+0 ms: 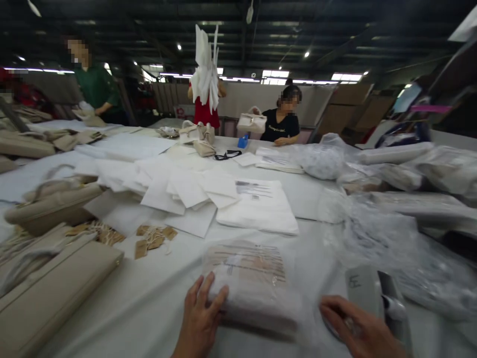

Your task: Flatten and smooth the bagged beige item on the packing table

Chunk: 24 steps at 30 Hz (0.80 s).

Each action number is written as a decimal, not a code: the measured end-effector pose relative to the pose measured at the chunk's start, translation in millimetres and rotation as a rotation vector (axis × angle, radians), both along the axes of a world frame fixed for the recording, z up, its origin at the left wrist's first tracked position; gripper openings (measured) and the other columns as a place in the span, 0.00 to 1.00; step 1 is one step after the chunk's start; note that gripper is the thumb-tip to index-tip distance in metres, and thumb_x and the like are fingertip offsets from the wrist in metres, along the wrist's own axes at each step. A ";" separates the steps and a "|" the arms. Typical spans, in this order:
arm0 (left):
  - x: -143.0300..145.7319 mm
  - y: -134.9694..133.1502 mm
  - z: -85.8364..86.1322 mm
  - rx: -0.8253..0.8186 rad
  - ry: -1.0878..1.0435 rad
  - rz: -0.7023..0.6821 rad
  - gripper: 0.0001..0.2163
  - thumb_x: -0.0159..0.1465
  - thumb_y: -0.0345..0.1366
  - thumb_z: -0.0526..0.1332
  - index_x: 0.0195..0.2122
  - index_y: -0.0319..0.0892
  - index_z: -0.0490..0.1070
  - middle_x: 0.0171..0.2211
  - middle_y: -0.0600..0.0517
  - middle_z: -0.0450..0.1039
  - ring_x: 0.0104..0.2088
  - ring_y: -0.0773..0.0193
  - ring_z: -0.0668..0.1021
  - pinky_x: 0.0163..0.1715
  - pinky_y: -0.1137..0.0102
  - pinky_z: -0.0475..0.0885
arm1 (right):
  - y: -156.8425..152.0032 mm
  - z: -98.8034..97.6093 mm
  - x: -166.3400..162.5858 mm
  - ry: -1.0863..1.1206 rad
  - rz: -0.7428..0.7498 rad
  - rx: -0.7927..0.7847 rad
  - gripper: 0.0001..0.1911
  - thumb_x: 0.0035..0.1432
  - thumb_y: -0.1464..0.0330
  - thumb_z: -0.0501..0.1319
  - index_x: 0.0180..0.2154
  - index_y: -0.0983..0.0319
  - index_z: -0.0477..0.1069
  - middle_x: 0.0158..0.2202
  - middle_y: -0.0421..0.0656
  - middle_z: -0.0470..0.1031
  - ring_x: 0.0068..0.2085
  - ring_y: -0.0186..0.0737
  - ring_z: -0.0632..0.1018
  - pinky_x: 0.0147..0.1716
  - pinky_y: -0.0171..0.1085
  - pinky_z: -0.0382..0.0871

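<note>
Left grip [199, 318] on bagged packet [249, 288]

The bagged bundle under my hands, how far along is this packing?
Done: the bundle sits inside clear plastic, label side up. In hand: the left hand presses its near-left corner; the right hand rests on the tape dispenser. Left: beige bags, loose tags and white sheets lie unpacked.

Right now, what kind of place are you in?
Probably a handbag packing workshop or warehouse. My left hand rests on a plastic-wrapped package, beige handbags and paper tags lie on the long white table, and other workers pack opposite.
</note>
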<state>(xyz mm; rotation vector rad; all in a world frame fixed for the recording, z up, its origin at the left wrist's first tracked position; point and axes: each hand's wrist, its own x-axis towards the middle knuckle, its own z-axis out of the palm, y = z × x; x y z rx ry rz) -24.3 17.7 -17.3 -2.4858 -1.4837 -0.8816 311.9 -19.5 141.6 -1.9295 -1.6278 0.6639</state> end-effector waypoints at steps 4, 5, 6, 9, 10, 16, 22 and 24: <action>-0.7 -2.6 3.9 0.003 -0.030 0.011 0.31 0.60 0.25 0.60 0.62 0.59 0.59 0.65 0.43 0.51 0.61 0.43 0.61 0.49 0.49 0.74 | 73.3 47.8 -81.8 0.036 0.682 -0.102 0.11 0.62 0.61 0.56 0.31 0.56 0.74 0.30 0.37 0.77 0.33 0.38 0.75 0.37 0.35 0.67; -0.9 -2.8 4.2 0.012 -0.027 0.006 0.31 0.60 0.25 0.60 0.62 0.59 0.59 0.65 0.42 0.51 0.60 0.43 0.61 0.48 0.49 0.74 | 89.9 53.0 -98.0 0.012 0.826 -0.155 0.09 0.62 0.64 0.57 0.33 0.57 0.74 0.30 0.37 0.76 0.33 0.37 0.74 0.36 0.33 0.66; -0.8 -2.8 4.3 0.016 -0.026 0.007 0.31 0.60 0.26 0.60 0.62 0.59 0.59 0.65 0.41 0.51 0.60 0.43 0.62 0.48 0.49 0.74 | 105.8 55.2 -112.0 -0.030 0.950 -0.203 0.08 0.61 0.67 0.57 0.34 0.58 0.75 0.30 0.36 0.76 0.32 0.35 0.73 0.35 0.32 0.66; 2.3 -2.3 3.5 0.008 -0.053 0.036 0.30 0.60 0.27 0.61 0.61 0.61 0.60 0.65 0.42 0.51 0.60 0.44 0.62 0.48 0.49 0.73 | 146.2 47.2 -144.2 -0.181 1.160 -0.292 0.07 0.58 0.71 0.59 0.34 0.59 0.76 0.28 0.36 0.76 0.28 0.33 0.72 0.30 0.31 0.63; 4.0 -2.2 2.8 -0.003 -0.072 0.053 0.29 0.60 0.28 0.61 0.60 0.61 0.61 0.65 0.42 0.52 0.60 0.44 0.62 0.49 0.48 0.73 | 156.4 41.5 -152.8 -0.227 1.186 -0.303 0.06 0.56 0.72 0.60 0.34 0.59 0.77 0.27 0.36 0.76 0.27 0.33 0.71 0.28 0.31 0.63; 11.1 -2.8 -2.3 -0.043 -0.144 0.088 0.29 0.58 0.33 0.66 0.59 0.61 0.63 0.64 0.41 0.54 0.60 0.42 0.62 0.52 0.44 0.67 | 179.1 12.3 -192.5 -0.558 1.242 -0.272 0.06 0.51 0.71 0.65 0.33 0.59 0.79 0.28 0.41 0.79 0.26 0.38 0.72 0.24 0.34 0.57; 12.4 -2.0 -3.5 0.008 -0.135 0.114 0.29 0.56 0.46 0.68 0.59 0.58 0.62 0.63 0.38 0.57 0.61 0.38 0.63 0.55 0.32 0.56 | 175.2 11.6 -209.7 -0.763 1.220 -0.217 0.05 0.49 0.71 0.65 0.30 0.61 0.80 0.29 0.48 0.80 0.29 0.46 0.77 0.26 0.37 0.61; 16.8 -1.4 -5.4 -0.008 -0.126 0.156 0.31 0.56 0.47 0.68 0.60 0.55 0.62 0.62 0.37 0.58 0.60 0.36 0.63 0.54 0.33 0.59 | 175.7 10.5 -210.6 -0.768 1.210 -0.217 0.05 0.48 0.71 0.65 0.30 0.60 0.80 0.29 0.48 0.80 0.30 0.48 0.78 0.27 0.38 0.64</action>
